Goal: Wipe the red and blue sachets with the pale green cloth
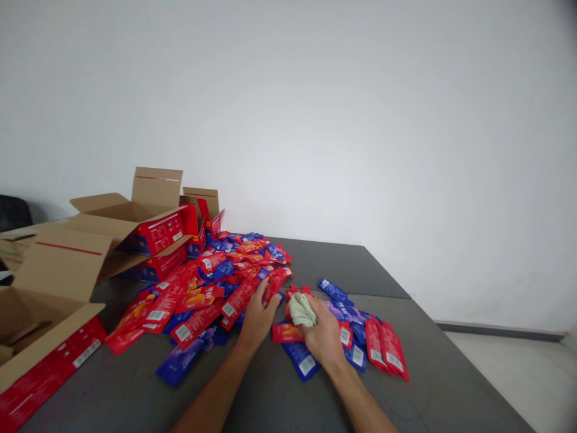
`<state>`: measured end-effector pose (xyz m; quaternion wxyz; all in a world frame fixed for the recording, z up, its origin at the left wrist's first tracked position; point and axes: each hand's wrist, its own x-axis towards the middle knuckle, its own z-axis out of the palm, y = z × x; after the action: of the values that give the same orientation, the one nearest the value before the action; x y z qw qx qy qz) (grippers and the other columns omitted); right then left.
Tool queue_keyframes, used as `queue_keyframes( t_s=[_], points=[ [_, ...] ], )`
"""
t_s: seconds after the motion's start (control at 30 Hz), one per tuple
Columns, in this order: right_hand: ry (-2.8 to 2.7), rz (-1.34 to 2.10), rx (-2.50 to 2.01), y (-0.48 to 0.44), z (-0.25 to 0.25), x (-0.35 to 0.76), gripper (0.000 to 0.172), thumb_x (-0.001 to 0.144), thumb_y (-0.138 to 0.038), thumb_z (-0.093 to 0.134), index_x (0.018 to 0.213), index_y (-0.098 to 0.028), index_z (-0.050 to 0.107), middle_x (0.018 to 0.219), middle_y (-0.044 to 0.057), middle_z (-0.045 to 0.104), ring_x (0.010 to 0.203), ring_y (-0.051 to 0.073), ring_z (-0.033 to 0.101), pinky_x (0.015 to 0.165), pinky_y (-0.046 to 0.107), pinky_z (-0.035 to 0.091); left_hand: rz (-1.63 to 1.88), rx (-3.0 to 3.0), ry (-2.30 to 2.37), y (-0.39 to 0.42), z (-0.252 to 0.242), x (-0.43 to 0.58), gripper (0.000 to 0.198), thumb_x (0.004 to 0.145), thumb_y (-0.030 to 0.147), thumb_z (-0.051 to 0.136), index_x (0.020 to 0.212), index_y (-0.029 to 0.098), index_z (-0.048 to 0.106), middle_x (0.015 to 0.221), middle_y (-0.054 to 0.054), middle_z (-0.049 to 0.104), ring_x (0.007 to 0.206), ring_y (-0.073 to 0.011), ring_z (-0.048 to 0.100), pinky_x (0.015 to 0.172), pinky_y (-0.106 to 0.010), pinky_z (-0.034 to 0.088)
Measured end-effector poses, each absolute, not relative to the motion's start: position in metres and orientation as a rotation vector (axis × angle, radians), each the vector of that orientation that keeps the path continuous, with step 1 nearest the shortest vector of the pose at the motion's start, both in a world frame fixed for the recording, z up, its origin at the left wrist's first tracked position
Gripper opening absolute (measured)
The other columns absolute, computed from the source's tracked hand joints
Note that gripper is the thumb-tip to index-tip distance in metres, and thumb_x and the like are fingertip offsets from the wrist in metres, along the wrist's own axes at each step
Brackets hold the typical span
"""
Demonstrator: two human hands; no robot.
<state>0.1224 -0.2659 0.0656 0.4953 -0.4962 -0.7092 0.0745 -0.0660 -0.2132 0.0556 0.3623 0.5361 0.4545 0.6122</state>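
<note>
My right hand [322, 337] is closed round a crumpled pale green cloth [302, 310], just above a small group of red and blue packets. My left hand [259, 316] grips a red packet [276, 281] between thumb and fingers, at the right edge of a big heap of packets [225, 270]. Under and beside the right hand lie a blue packet [302, 361], a red packet [393, 349] and several others, partly overlapping. The hand and cloth hide some of them.
Open cardboard boxes with red printed sides [166, 234] stand at the left behind the heap. Another open box [49, 361] is at the near left. The dark table [433, 373] ends at a slanting right edge above a pale floor. A white wall [338, 132] rises behind.
</note>
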Motion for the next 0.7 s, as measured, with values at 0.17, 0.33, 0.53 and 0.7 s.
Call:
queue_keyframes(
  t_s=[0.17,0.33,0.53,0.7],
  points=[
    [-1.610,0.128,-1.363,-0.252,0.058,0.142,0.055,0.072,-0.014,0.058,0.126,-0.023,0.064,0.117,0.007,0.069,0.105,0.026,0.066,0.093,0.041,0.054,1.568,1.852,1.695,-0.192,0.046,-0.102,0.053,0.082,0.026,0.060,0.135,0.017,0.057,0.142,-0.017,0.055,0.135,-0.0352,0.045,0.115,-0.052,0.029],
    [-1.611,0.096,-1.432,-0.249,0.056,0.146,0.052,0.072,-0.016,0.057,0.123,-0.023,0.067,0.112,0.006,0.071,0.100,0.026,0.067,0.088,0.038,0.055,1.542,1.903,1.917,-0.191,0.046,-0.107,0.036,0.081,0.016,0.056,0.113,0.021,0.070,0.141,-0.014,0.056,0.142,-0.0376,0.031,0.119,-0.060,0.011],
    [-1.577,0.076,-1.452,-0.249,0.055,0.147,0.053,0.072,-0.018,0.059,0.125,-0.022,0.066,0.113,0.007,0.072,0.100,0.027,0.068,0.088,0.039,0.056,1.163,1.912,0.842,-0.228,0.056,-0.068,0.034,0.068,0.015,0.067,0.097,0.029,0.077,0.108,-0.009,0.073,0.111,-0.0337,0.060,0.111,-0.048,0.033],
    [-1.526,0.097,-1.471,-0.250,0.056,0.148,0.052,0.074,-0.021,0.060,0.125,-0.019,0.065,0.119,0.009,0.070,0.107,0.028,0.066,0.095,0.043,0.053,0.994,1.901,0.659,-0.246,0.048,-0.051,0.048,0.055,0.009,0.067,0.096,0.031,0.078,0.106,-0.008,0.074,0.118,-0.0362,0.055,0.109,-0.046,0.034]
  ],
)
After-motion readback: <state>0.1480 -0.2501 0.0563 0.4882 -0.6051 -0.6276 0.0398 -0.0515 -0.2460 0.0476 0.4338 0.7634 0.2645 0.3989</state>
